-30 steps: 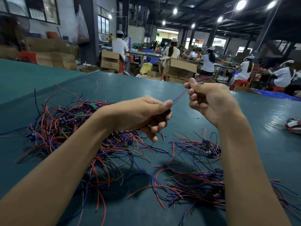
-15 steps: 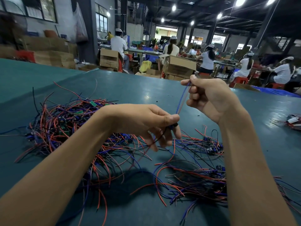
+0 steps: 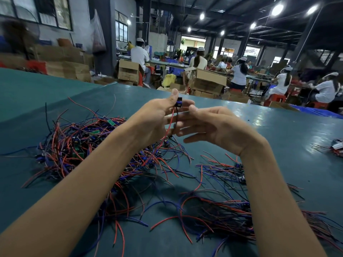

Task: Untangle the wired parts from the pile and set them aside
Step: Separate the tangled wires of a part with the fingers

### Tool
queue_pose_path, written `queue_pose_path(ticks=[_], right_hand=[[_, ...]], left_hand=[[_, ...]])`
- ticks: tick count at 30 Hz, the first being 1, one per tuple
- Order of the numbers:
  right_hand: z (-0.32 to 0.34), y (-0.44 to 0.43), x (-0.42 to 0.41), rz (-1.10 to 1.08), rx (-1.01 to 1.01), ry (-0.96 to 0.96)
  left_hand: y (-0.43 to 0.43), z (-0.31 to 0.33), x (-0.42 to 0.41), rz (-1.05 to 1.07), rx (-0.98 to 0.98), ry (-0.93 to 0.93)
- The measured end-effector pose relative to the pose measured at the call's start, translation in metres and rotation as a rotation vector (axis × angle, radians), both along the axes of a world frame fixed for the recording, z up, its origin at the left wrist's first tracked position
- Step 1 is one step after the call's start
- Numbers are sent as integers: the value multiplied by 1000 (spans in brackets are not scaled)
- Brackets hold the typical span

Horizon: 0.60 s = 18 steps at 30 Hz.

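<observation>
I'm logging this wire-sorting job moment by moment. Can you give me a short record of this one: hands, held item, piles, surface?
left hand: pinches a small blue-and-black part, raised above the table
leads: red and black, hang down from the part between the hands
right hand: open, fingers straight, beside the leads; contact unclear
tangled pile: on the left
separate bunch: on the right, by the right forearm
table: green, glossy

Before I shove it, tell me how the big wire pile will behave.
Probably floppy: the wire pile is loose, curling strands. Likely drags as one clump, since strands cross everywhere. Stray ends may snag the smaller pile.
</observation>
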State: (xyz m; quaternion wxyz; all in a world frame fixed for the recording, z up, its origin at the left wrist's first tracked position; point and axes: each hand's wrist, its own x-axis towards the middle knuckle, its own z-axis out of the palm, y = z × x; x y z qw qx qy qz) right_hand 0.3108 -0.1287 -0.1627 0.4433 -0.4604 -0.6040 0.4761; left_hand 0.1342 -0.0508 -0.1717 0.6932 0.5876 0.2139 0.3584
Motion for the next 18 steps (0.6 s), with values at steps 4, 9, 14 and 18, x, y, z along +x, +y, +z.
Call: queue_pose_path(ticks=[4, 9, 14, 18], right_hand=[[-8, 10, -18, -44, 29, -7], [-12, 19, -36, -149, 104, -10], [-3, 7, -41, 2, 45, -218], [6, -5, -49, 168, -39, -463]], left_hand=[[-3, -2, 4, -20, -56, -30], [-1, -3, 9, 60, -76, -65], [11, -10, 13, 279, -244, -161], [32, -18, 1, 312, -293, -174]])
